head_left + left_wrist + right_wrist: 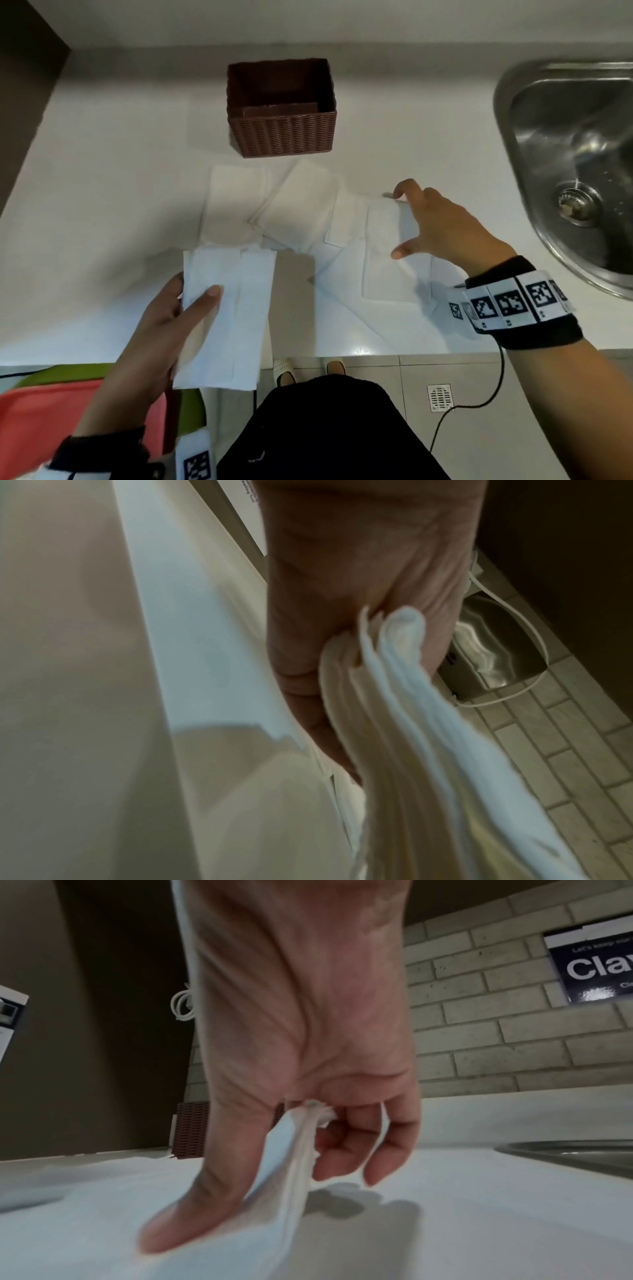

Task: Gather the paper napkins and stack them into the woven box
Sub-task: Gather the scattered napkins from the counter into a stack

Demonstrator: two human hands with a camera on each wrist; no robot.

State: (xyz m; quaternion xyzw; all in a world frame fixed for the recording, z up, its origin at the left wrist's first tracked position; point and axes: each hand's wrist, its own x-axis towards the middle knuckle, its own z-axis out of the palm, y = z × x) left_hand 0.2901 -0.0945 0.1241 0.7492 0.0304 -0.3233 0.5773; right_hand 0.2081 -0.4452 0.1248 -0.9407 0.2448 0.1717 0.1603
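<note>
The brown woven box (284,137) stands at the back of the white counter (102,205), and its weave shows behind my right thumb (192,1129). Several white paper napkins (298,205) lie overlapping in front of it. My left hand (197,286) holds a small stack of napkins (236,318) near the counter's front edge, thumb on top and fingers hidden beneath; the stack's edges (411,723) show against my palm. My right hand (399,224) sits over the rightmost napkin (380,240). Its lifted edge (294,1164) is pinched between thumb and fingers.
A steel sink (507,137) is set into the counter at the right. Below the front edge at the left are a red tray (41,411) and a green one (191,404). A black cable (479,404) hangs from my right wristband.
</note>
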